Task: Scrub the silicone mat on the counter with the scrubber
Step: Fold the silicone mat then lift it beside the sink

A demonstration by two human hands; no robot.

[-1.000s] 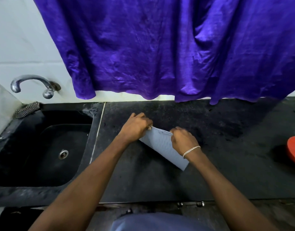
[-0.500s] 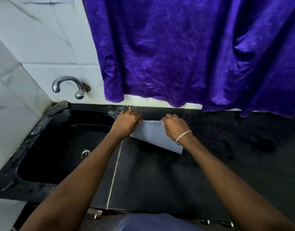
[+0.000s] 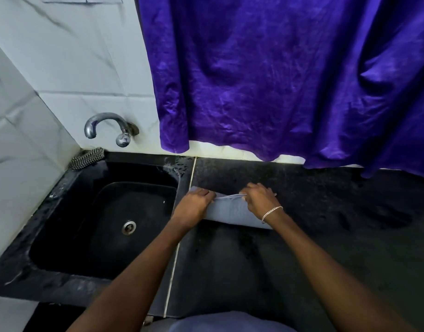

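Grip, left: where the mat's upper left edge lies, the left hand (image 3: 197,202) presses down on it with fingers curled, pinching that edge.
Grip, right: the right hand (image 3: 260,198) pinches the mat's upper edge and lifts a thin fold of it; a silver bracelet (image 3: 271,213) sits on the wrist.
Mat: the grey-blue silicone mat (image 3: 232,210) lies on the bench between the two hands, in the middle of the frame, its left corner reaching the pale seam (image 3: 182,233) beside the sink; its lower edge rests flat.
Bench: the dark, speckled bench (image 3: 326,236) spreads across the lower right of the frame.
Sink: the black sink (image 3: 69,226) fills the lower left, a metal drain (image 3: 129,227) at its bottom.
Scrubber: a checkered scrubber (image 3: 87,158) rests on the sink's back left corner, well apart from the mat.
Tap: a chrome tap (image 3: 107,128) juts from the white tiled wall (image 3: 62,68) above the sink.
Curtain: a purple curtain (image 3: 278,80) hangs over the upper right, its hem just above the bench.
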